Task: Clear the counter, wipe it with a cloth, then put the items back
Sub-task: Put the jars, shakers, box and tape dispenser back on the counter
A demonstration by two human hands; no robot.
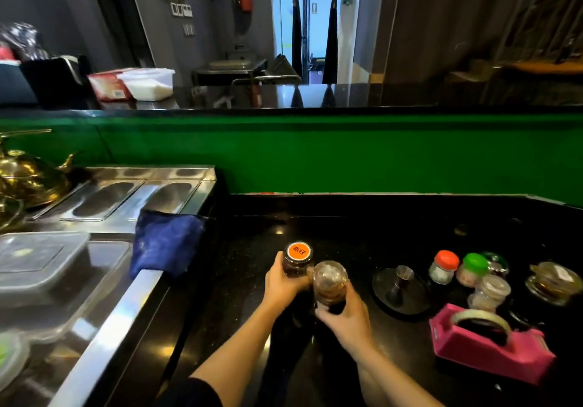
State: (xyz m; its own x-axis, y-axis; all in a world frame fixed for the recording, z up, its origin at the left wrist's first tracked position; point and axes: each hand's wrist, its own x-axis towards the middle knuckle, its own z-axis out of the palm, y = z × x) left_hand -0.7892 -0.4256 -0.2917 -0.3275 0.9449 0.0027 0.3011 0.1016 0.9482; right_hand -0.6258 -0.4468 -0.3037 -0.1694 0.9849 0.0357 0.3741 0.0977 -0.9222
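Observation:
My left hand [281, 286] grips a dark jar with an orange lid [298, 253] over the black counter [331, 233]. Right beside it, my right hand [345, 315] grips a clear-topped jar [329, 280] with brown contents; the two jars touch. A blue cloth [164, 242] hangs over the edge of the steel unit to the left. On the right of the counter stand a red-capped jar [443, 266], a green-capped jar [473, 269], a clear shaker [490, 291], a metal jigger [400, 283] on a black disc and a pink tape dispenser [492, 348].
A steel unit with lidded wells [132, 198] and clear plastic boxes [38, 268] fills the left. Brass pots [28, 179] sit far left. A glass lidded bowl [553, 282] stands at far right. A green wall [347, 151] backs the counter below a raised black ledge.

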